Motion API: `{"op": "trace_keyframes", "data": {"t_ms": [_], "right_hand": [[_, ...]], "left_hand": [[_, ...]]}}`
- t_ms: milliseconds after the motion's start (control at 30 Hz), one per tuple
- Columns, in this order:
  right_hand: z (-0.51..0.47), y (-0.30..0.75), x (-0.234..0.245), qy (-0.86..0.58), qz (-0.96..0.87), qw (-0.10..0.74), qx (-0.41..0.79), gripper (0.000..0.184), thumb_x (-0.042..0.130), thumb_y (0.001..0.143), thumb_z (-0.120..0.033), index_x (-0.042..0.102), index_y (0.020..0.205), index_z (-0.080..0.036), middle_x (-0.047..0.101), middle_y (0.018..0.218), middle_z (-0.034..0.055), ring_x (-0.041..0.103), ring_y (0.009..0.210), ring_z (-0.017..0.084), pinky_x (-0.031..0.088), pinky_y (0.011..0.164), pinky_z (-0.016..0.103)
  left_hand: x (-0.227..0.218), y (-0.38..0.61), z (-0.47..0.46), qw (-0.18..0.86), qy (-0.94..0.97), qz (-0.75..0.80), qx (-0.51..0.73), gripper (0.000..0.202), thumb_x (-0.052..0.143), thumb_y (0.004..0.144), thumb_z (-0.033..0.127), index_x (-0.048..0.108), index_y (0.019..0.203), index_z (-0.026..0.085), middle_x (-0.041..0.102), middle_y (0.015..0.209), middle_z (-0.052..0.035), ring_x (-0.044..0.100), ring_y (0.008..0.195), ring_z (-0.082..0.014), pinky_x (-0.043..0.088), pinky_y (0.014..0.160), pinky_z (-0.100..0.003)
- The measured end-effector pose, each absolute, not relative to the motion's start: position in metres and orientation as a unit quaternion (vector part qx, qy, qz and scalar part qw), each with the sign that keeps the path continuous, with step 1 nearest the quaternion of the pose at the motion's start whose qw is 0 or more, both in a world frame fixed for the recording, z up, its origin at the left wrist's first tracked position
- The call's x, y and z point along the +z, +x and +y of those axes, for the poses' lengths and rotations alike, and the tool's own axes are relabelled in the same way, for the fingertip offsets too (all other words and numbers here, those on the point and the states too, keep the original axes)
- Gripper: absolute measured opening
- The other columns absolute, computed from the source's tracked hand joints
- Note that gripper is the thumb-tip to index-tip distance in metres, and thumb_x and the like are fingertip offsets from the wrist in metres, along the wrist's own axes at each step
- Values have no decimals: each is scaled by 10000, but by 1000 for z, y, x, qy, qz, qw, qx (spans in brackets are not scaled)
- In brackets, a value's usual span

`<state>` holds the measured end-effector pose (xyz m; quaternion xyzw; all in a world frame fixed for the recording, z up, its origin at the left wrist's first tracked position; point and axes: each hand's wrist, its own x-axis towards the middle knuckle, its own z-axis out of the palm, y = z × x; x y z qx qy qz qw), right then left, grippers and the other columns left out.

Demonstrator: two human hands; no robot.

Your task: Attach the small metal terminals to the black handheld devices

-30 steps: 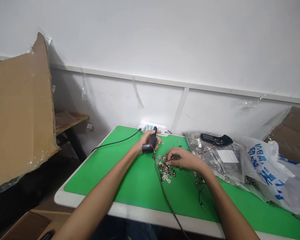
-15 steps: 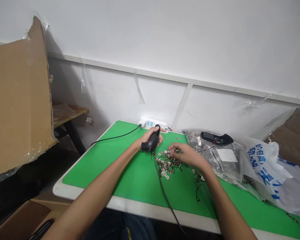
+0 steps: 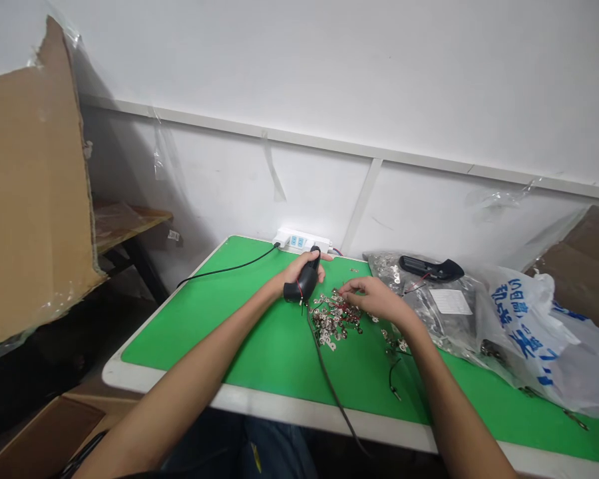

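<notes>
Our left grip wraps a black corded tool, while our right grip, fingertips pressed together, sits just above metal terminals on the green table.

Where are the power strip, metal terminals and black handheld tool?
Power strip (image 3: pixel 299 241): head view, on its white casing.
Metal terminals (image 3: pixel 333 322): head view, on the pile's middle.
Black handheld tool (image 3: pixel 303 283): head view, on its body.

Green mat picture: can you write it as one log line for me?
left hand: holds black handheld tool | right hand: above metal ring terminals | surface: green mat
</notes>
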<state>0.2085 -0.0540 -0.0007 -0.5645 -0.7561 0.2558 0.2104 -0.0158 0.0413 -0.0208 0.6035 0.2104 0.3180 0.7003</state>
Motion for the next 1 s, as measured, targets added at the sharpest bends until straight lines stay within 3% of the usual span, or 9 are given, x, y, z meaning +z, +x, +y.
{"op": "trace_keyframes", "data": {"t_ms": [133, 267, 433, 667, 800, 1000], "right_hand": [[-55, 216, 3, -571, -767, 224, 188, 219, 644, 817, -249, 812, 958, -240, 796, 1114, 80, 720, 1039, 304, 534, 954, 460], [-62, 211, 7, -560, -768, 218, 224, 164, 646, 840, -277, 787, 911, -232, 787, 965, 72, 718, 878, 245, 555, 798, 381], [-67, 196, 5, -545, -773, 135, 294, 74, 672, 819, -242, 709, 869, -202, 733, 842, 43, 666, 769, 190, 497, 676, 297], [-70, 188, 4, -564, -771, 102, 277, 79, 622, 786, -126, 603, 791, -202, 647, 751, 5, 575, 679, 153, 413, 611, 258], [-72, 186, 6, -561, -779, 106, 259, 120, 606, 739, -89, 587, 767, -204, 629, 750, -1, 548, 675, 148, 386, 608, 255], [-72, 189, 8, -554, -783, 139, 247, 113, 570, 761, -102, 597, 784, -209, 624, 778, 5, 559, 712, 165, 385, 637, 267]], "left_hand": [[-22, -14, 42, 707, 598, 212, 313, 670, 593, 832, 630, 639, 1237, 98, 659, 606, -30, 538, 449, -155, 388, 443, -249], [-24, -12, 42, 719, 590, 216, 296, 657, 586, 845, 635, 637, 1223, 101, 675, 607, -47, 549, 429, -167, 399, 426, -254], [-29, -9, 43, 731, 571, 231, 293, 610, 568, 887, 613, 581, 1254, 126, 698, 645, -60, 576, 418, -183, 413, 389, -252], [-30, -10, 45, 766, 517, 237, 301, 671, 525, 898, 666, 488, 1316, 143, 729, 706, -93, 605, 420, -205, 450, 412, -274], [-26, -12, 44, 815, 484, 188, 258, 684, 468, 917, 660, 529, 1298, 96, 744, 750, -132, 644, 485, -216, 512, 514, -314], [-28, -11, 47, 834, 482, 162, 213, 659, 495, 905, 636, 588, 1263, 90, 756, 784, -146, 659, 527, -215, 507, 540, -312]]}}
